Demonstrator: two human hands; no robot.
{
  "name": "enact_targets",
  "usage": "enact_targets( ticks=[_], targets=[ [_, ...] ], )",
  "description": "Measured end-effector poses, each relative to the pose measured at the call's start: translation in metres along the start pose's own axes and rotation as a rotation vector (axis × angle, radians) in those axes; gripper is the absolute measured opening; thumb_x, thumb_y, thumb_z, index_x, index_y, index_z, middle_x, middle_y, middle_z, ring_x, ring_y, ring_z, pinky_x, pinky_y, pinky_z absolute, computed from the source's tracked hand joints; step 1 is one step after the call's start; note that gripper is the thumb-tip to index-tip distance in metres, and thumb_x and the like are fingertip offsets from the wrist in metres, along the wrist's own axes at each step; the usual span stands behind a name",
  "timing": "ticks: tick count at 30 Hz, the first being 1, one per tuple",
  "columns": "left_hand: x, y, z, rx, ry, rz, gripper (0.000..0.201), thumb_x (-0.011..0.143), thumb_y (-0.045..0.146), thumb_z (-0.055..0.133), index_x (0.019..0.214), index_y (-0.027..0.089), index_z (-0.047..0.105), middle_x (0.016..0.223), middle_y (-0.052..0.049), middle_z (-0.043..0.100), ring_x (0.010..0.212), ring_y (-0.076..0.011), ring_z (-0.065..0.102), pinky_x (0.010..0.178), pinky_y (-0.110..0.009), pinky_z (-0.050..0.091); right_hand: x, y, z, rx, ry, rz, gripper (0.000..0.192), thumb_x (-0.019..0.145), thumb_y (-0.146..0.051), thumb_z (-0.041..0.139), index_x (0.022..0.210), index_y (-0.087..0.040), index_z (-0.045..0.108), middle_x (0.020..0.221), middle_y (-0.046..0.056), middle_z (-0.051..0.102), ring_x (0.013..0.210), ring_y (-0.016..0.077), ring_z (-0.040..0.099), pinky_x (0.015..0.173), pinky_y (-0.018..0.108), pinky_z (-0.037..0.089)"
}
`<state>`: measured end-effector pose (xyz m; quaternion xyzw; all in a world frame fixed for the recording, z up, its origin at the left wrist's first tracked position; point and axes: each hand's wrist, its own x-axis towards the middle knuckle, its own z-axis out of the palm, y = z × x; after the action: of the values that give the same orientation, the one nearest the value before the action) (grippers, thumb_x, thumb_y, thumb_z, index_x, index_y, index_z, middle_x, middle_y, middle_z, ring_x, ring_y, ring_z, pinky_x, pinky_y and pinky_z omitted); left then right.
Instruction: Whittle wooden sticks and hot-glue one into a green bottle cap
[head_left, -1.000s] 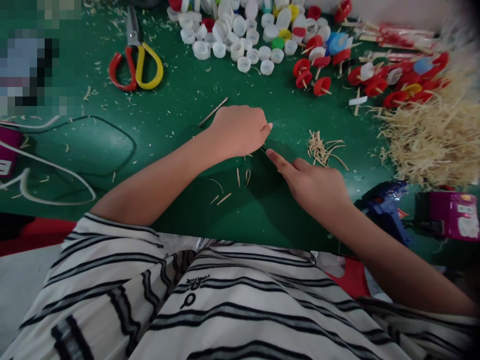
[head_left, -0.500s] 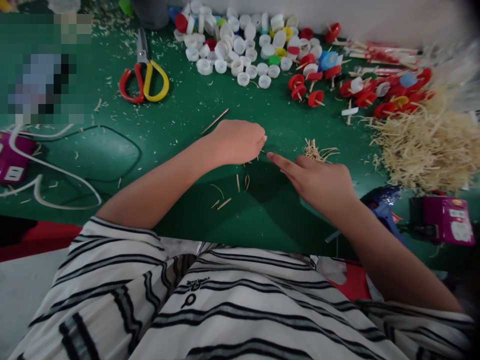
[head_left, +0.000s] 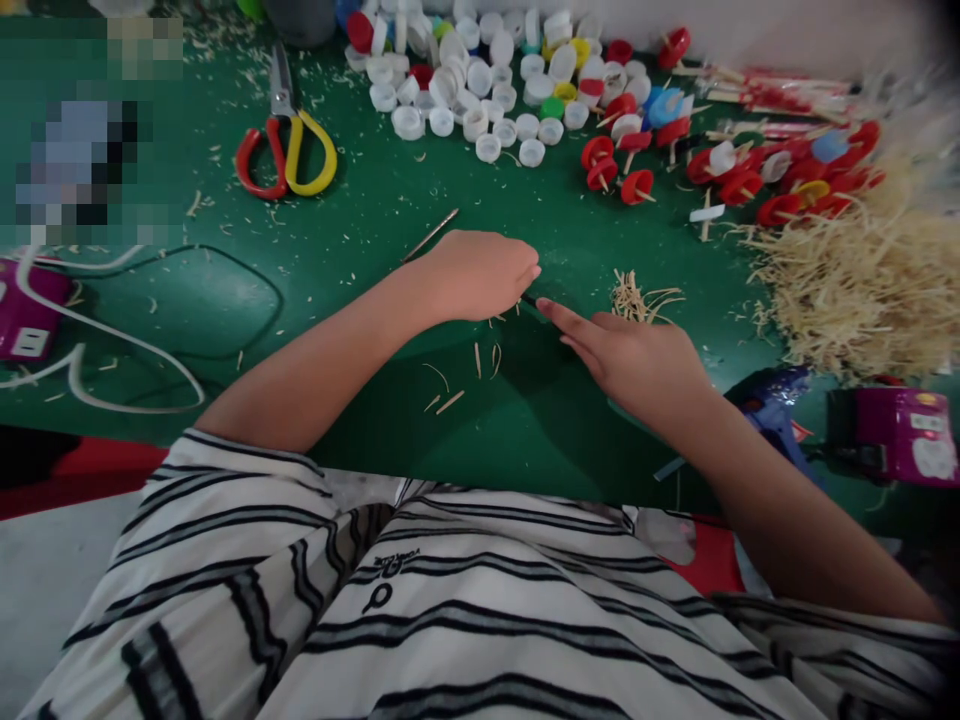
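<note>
Far L: metal scissors (head_left: 281,105) w/ red & yellow handles lie on green tabletop (head_left: 360,220). Thin metal rod (head_left: 431,236) just beyond L hand (head_left: 491,275), which curls palm down; fingers hidden, can't tell what it pinches. Nr side: loose pale straw strips (head_left: 450,402). Btwn hands: slim dark tool (head_left: 528,299), pinched by R hand (head_left: 637,360), index straight. Beyond R hand, small pale straw bundle (head_left: 628,298); far R, big tangled straw heap (head_left: 847,290).

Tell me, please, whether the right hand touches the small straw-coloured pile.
Cannot tell; the head view shows the right hand overlapping the small straw-coloured pile, hiding any gap.
</note>
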<state>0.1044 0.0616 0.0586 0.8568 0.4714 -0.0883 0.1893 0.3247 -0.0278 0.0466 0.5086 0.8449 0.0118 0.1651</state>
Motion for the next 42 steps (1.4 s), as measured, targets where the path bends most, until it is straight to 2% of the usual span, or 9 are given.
enact_targets(
  ticks=[9, 14, 19, 25, 30, 38, 42],
  targets=[
    [-0.002, -0.004, -0.002, 0.017, -0.043, 0.009, 0.046, 0.109, 0.039, 0.030, 0.117, 0.017, 0.070, 0.095, -0.014, 0.073, 0.084, -0.0265, 0.068, 0.072, -0.037, 0.043, -0.005, 0.000, -0.003, 0.067, -0.053, 0.041, 0.056, 0.116, -0.045, 0.031, 0.172, -0.048, 0.034, 0.112, 0.003, 0.078, 0.081, 0.0193, 0.066, 0.057, 0.032, 0.020],
    [-0.004, -0.004, -0.003, 0.012, -0.048, 0.029, 0.043, 0.109, 0.039, 0.029, 0.119, 0.018, 0.066, 0.089, -0.012, 0.070, 0.078, -0.0251, 0.064, 0.068, -0.038, 0.039, -0.004, 0.011, 0.000, 0.053, 0.009, 0.024, 0.055, 0.116, -0.046, 0.027, 0.170, -0.049, 0.038, 0.110, 0.004, 0.077, 0.083, 0.0184, 0.064, 0.059, 0.031, 0.021],
    [-0.004, -0.004, -0.004, -0.015, -0.063, 0.043, 0.041, 0.109, 0.040, 0.032, 0.120, 0.020, 0.066, 0.092, -0.013, 0.071, 0.082, -0.0260, 0.066, 0.072, -0.038, 0.040, 0.005, 0.020, 0.000, 0.001, 0.036, -0.056, 0.056, 0.116, -0.044, 0.024, 0.171, -0.048, 0.037, 0.107, 0.006, 0.075, 0.080, 0.0182, 0.061, 0.060, 0.032, 0.018],
    [0.000, -0.008, -0.003, -0.038, -0.090, 0.068, 0.045, 0.108, 0.046, 0.035, 0.127, 0.022, 0.068, 0.101, -0.013, 0.075, 0.092, -0.0283, 0.069, 0.079, -0.038, 0.044, 0.014, 0.019, -0.004, 0.060, 0.001, -0.059, 0.056, 0.116, -0.048, 0.026, 0.171, -0.048, 0.037, 0.108, 0.005, 0.075, 0.084, 0.0193, 0.063, 0.061, 0.032, 0.020],
    [0.000, -0.013, -0.003, -0.051, -0.092, 0.075, 0.043, 0.108, 0.044, 0.036, 0.125, 0.022, 0.068, 0.100, -0.013, 0.074, 0.087, -0.0273, 0.068, 0.077, -0.038, 0.043, 0.011, 0.016, -0.003, 0.046, -0.060, -0.074, 0.057, 0.116, -0.046, 0.026, 0.172, -0.045, 0.035, 0.105, 0.006, 0.076, 0.079, 0.0189, 0.062, 0.059, 0.032, 0.018],
    [0.000, -0.015, -0.005, -0.068, -0.125, 0.071, 0.044, 0.108, 0.043, 0.031, 0.126, 0.023, 0.065, 0.104, -0.012, 0.074, 0.082, -0.0244, 0.064, 0.074, -0.037, 0.040, -0.004, 0.017, 0.008, 0.053, 0.059, -0.040, 0.055, 0.116, -0.046, 0.026, 0.168, -0.043, 0.046, 0.102, 0.006, 0.077, 0.076, 0.0166, 0.059, 0.060, 0.032, 0.019],
    [0.002, -0.015, -0.004, -0.081, -0.116, 0.073, 0.043, 0.108, 0.047, 0.032, 0.124, 0.024, 0.065, 0.102, -0.012, 0.074, 0.081, -0.0244, 0.064, 0.074, -0.037, 0.040, 0.000, 0.021, 0.009, 0.011, 0.111, -0.046, 0.055, 0.116, -0.045, 0.025, 0.168, -0.043, 0.046, 0.101, 0.007, 0.075, 0.078, 0.0171, 0.059, 0.059, 0.032, 0.018]
  ],
)
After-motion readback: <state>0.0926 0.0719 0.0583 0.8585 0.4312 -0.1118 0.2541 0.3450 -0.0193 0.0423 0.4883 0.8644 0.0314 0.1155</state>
